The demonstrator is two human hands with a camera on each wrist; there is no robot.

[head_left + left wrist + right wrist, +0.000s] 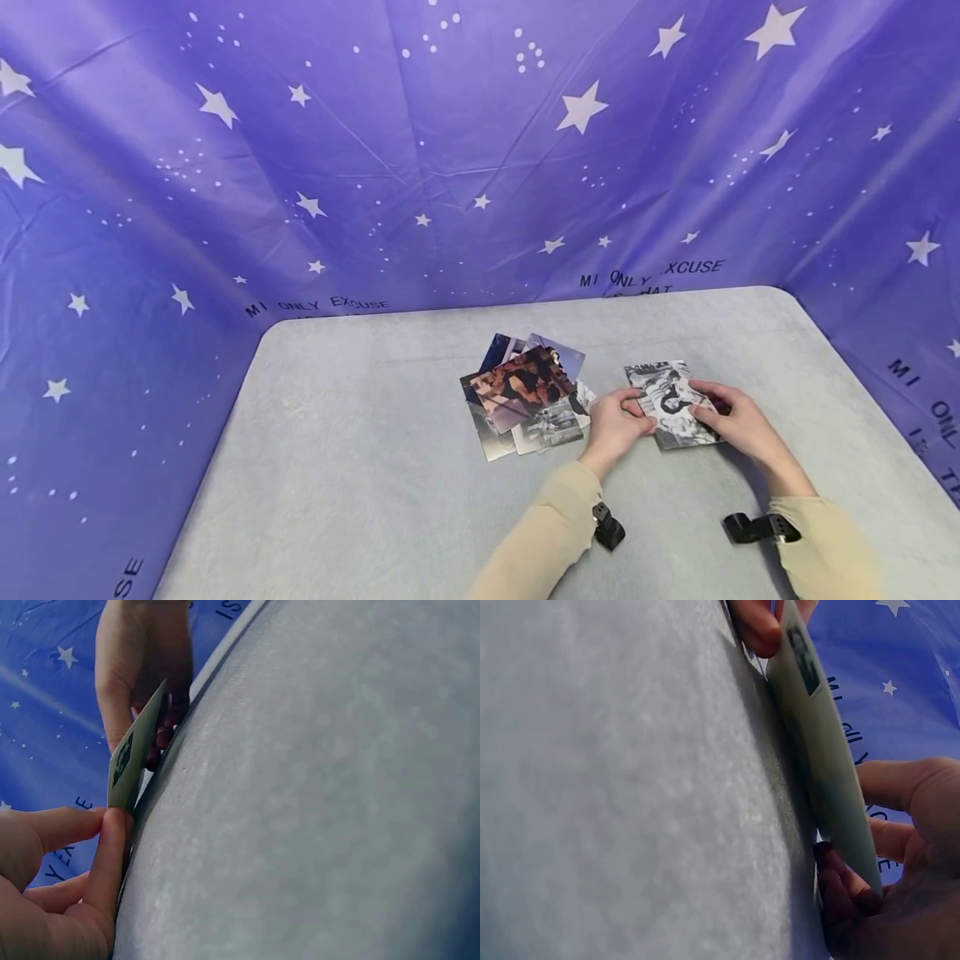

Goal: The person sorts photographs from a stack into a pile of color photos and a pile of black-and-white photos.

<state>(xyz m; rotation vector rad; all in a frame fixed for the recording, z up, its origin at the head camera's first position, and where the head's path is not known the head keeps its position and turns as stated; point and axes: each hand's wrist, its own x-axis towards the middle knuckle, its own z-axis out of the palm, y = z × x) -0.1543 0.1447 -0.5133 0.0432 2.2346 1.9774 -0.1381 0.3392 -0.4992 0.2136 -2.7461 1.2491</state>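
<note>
A black-and-white photo card [670,410] is held just above the right part of the table. My left hand [617,423] pinches its left edge between thumb and finger. On the opposite edge, my right hand [742,423] grips it, with the thumb on the picture side and fingers beneath. Seen from the left wrist, the card [135,761] is tilted, and its pale underside carries a small dark picture. The right wrist view shows the same underside of the card [817,742]. Whether it is one card or several together, I cannot tell.
Left of my hands lies a loose, overlapping pile of photo cards [525,392], some in colour and some black-and-white. The grey table [337,467] has rounded back corners. A purple star-printed cloth [450,150] hangs around its back and sides.
</note>
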